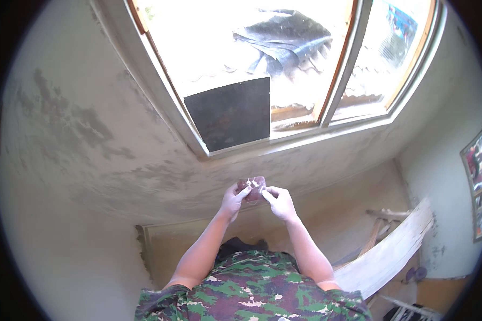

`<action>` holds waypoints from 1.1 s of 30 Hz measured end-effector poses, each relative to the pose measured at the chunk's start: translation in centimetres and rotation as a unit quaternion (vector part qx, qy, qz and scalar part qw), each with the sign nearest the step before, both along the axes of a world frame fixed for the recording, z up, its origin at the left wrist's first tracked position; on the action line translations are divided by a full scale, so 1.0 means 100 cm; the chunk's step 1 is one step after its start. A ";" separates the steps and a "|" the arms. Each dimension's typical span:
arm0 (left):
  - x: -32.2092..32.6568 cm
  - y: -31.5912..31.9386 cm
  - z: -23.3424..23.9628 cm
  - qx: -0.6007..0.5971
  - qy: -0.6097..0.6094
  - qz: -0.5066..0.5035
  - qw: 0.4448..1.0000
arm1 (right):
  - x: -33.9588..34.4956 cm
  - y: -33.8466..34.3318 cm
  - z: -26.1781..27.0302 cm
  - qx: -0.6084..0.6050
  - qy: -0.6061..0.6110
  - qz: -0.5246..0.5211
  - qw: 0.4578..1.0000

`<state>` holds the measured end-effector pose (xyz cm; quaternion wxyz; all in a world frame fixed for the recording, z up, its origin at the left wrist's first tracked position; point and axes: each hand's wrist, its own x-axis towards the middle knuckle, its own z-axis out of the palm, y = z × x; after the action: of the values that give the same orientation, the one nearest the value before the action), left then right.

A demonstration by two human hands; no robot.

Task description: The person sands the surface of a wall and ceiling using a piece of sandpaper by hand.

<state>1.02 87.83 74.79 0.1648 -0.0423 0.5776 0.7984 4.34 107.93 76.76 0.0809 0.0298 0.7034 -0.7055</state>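
Observation:
A small reddish-brown sheet (257, 195), which looks like worn sandpaper, is held up in front of me between both hands. Pale, ragged patches mark its face, and a thin thread hangs at its lower edge. My left hand (233, 202) grips its left side, thumb lying across the front. At the right edge, my right hand (281, 202) pinches it between thumb and fingertips. Both hands look whitish, as if dusty. Behind them is a wall (152, 192) with grey, blotchy stains, below a window.
A dark square panel (233, 114) stands in the window frame (301, 138); outside, a dark sheet (285, 40) lies over corrugated roofing. To my right, a long whitish board (389, 248) leans at a slant near wooden pieces (387, 215). A framed picture (479, 184) hangs on the right wall.

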 end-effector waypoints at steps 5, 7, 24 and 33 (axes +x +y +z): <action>-0.013 -0.011 -0.034 -0.059 -0.052 0.173 0.982 | -0.008 0.058 0.038 0.063 0.033 -0.095 0.993; -0.005 -0.015 -0.046 -0.078 -0.110 0.219 0.966 | -0.007 0.078 0.038 0.071 0.032 -0.122 0.990; -0.118 0.098 -0.060 -0.028 0.018 0.707 0.707 | -0.060 0.131 0.075 0.220 0.267 0.160 0.925; -0.102 0.073 -0.032 0.033 -0.040 0.753 0.656 | -0.092 0.103 0.072 0.334 0.356 0.090 0.868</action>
<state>-9.18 95.09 71.63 -0.4686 -0.4892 0.3141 0.6652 -4.84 118.26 83.98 -0.1264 -0.2618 0.8777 -0.3810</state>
